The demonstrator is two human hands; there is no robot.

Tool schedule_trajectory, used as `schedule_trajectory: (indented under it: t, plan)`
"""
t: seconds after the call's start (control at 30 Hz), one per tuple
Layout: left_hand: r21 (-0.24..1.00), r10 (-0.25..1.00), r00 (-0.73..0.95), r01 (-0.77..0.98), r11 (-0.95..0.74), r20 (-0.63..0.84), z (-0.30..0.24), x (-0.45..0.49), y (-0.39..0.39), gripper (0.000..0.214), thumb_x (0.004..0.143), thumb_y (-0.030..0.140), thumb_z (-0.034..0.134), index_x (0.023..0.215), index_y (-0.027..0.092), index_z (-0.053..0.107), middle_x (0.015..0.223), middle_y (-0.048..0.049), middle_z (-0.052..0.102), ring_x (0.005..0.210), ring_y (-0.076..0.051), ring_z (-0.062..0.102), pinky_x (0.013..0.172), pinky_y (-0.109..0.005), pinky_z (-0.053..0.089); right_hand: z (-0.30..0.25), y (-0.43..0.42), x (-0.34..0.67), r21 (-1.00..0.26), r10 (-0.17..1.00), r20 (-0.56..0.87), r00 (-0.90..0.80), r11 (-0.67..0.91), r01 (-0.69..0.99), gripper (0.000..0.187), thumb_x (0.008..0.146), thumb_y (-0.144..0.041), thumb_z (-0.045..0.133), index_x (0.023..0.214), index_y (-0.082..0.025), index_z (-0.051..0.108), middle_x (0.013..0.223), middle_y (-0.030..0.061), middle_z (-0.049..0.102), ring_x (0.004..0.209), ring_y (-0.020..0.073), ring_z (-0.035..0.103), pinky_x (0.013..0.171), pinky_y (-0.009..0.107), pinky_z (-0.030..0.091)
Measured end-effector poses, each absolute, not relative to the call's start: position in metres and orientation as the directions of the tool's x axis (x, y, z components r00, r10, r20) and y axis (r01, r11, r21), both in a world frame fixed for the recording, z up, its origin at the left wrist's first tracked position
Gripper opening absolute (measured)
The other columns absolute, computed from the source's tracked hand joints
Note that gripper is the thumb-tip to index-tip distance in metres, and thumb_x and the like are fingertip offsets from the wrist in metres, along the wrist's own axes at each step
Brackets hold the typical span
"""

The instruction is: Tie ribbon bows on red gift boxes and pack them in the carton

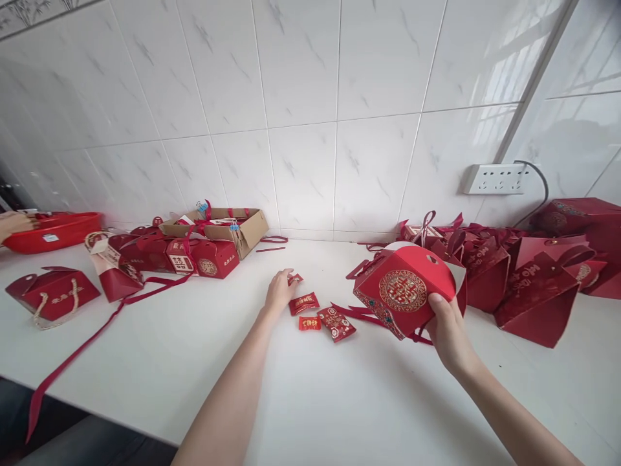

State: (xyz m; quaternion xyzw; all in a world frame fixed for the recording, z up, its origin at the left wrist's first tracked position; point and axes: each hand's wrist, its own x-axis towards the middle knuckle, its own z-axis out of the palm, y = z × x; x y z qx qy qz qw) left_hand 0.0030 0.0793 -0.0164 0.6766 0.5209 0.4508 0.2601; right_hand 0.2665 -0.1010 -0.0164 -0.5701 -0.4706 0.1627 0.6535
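Note:
In my right hand is a red candy gift box with a round gold emblem, tilted above the table, thumb on its near face and a ribbon trailing below. My left hand reaches to the middle of the table, fingers closed on a small red candy packet. Close beside it lie a dark red packet, a small bright red candy and a larger flowered packet. The inside of the held box is hidden from me.
Several red gift boxes crowd the right side. More boxes, an open cardboard box and a long ribbon are on the left. Another person's hand is at a red basin. A power strip is on the tiled wall.

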Motion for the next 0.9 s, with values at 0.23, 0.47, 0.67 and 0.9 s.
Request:
schedule_trajectory:
  t: [0.23, 0.47, 0.67, 0.9]
  plan:
    - [0.823, 0.866, -0.034, 0.333, -0.460, 0.498, 0.013, 0.037, 0.040, 0.042, 0.078, 0.020, 0.060, 0.119, 0.020, 0.051, 0.095, -0.0049, 0.058, 0.097, -0.017, 0.058, 0.087, -0.033, 0.051, -0.010, -0.104, 0.264, -0.924, 0.759, 0.381, 0.528, 0.292, 0.247, 0.058, 0.086, -0.053, 0.042, 0.139, -0.028, 0.035, 0.124, 0.0075, 0.058, 0.110, 0.0254, 0.058, 0.086, 0.038, 0.054]
    - [0.450, 0.464, -0.310, -0.120, -0.885, 0.830, 0.057, 0.074, -0.047, 0.046, 0.078, 0.023, 0.068, 0.120, 0.030, 0.051, 0.080, 0.0011, 0.046, 0.074, -0.010, 0.054, 0.059, -0.020, 0.055, -0.001, -0.108, 0.252, -0.948, 0.790, 0.317, 0.525, 0.260, 0.182, 0.057, 0.084, -0.055, 0.045, 0.132, -0.025, 0.039, 0.123, 0.0097, 0.056, 0.115, 0.0270, 0.055, 0.093, 0.040, 0.051]
    - [0.459, 0.465, -0.332, -0.101, -0.883, 0.821, 0.062, 0.076, -0.065, 0.034, 0.075, 0.032, 0.073, 0.102, 0.027, 0.053, 0.086, 0.0003, 0.047, 0.070, -0.010, 0.058, 0.059, -0.023, 0.056, 0.005, -0.110, 0.247, -0.954, 0.791, 0.297, 0.535, 0.268, 0.133, 0.048, 0.080, -0.057, 0.051, 0.119, -0.029, 0.049, 0.114, 0.0084, 0.060, 0.107, 0.0301, 0.059, 0.077, 0.041, 0.057]
    - [0.540, 0.561, -0.341, -0.162, -0.826, 0.754, 0.063, 0.075, -0.066, 0.038, 0.072, 0.041, 0.073, 0.090, 0.027, 0.043, 0.091, 0.0006, 0.049, 0.065, -0.009, 0.061, 0.058, -0.023, 0.057, 0.009, -0.111, 0.243, -0.941, 0.783, 0.337, 0.523, 0.282, 0.185, 0.050, 0.078, -0.056, 0.054, 0.119, -0.028, 0.050, 0.105, 0.0076, 0.063, 0.094, 0.0285, 0.063, 0.066, 0.037, 0.058]
